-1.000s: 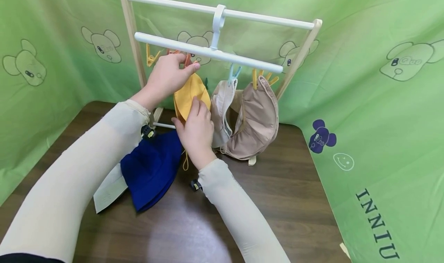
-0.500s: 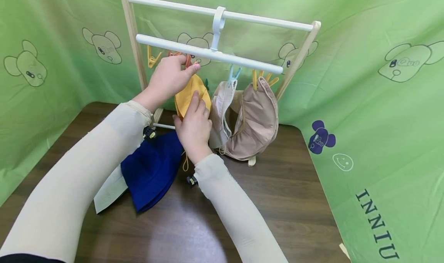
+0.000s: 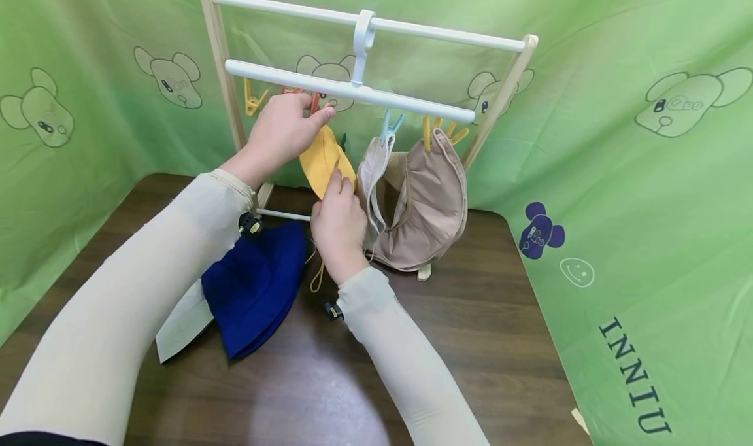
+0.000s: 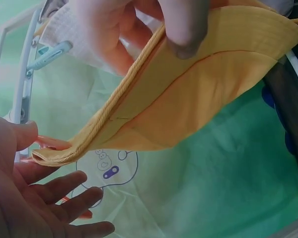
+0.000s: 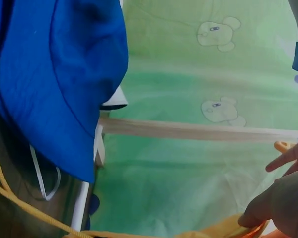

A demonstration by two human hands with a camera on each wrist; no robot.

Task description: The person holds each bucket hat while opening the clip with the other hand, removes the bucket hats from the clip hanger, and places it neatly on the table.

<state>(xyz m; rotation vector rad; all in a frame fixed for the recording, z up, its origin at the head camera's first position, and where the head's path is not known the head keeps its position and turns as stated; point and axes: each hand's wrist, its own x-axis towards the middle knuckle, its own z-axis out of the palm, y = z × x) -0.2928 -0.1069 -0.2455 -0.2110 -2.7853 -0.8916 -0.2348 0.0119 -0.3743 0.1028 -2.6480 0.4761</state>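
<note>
One yellow hat (image 3: 325,160) is pinched, seemingly for steadiness, by the right hand (image 3: 339,227); the left hand (image 3: 284,127) pinches a red clip (image 3: 314,102).

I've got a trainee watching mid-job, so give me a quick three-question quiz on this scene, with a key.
1. Multiple choice: in the head view, which hand holds the yellow fabric hat below the other hand? A, left hand; B, right hand.
2. True or false: the dark-blue fabric bucket hat lies on the brown wooden table.
3. Fill in: the slim plastic clips on the wide taupe fabric brim are coloured ____.

Key: 1 B, the left hand being above; 2 true; 3 yellow.
</note>
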